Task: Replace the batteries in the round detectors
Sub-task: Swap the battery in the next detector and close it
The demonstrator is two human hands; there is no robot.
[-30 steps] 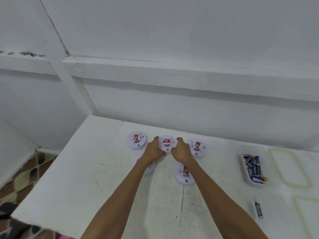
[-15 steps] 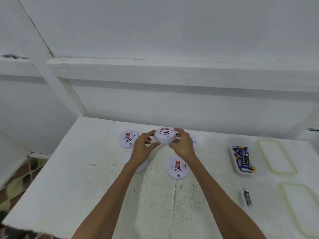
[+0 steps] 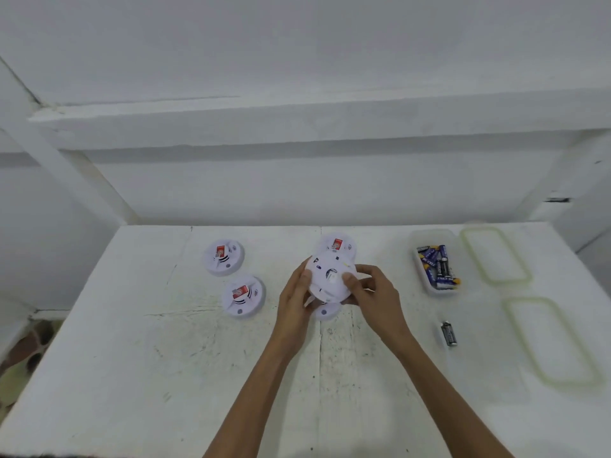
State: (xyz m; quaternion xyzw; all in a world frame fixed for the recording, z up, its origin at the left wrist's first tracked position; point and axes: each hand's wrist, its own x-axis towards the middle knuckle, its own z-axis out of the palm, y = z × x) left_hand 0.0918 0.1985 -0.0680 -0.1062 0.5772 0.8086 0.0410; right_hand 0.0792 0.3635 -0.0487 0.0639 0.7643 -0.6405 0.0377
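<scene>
A round white detector (image 3: 329,279) is held above the counter (image 3: 165,375), its back turned up, with the left hand (image 3: 294,299) in a firm grip on its left edge and the right hand (image 3: 372,294) on its right, thumb pressed on the back. Four more detectors lie below and around it, those in full view bearing red labels too blurred to read. To the right, a clear tray (image 3: 434,262) holds blue and black batteries; one loose battery (image 3: 448,333) lies nearer.
</scene>
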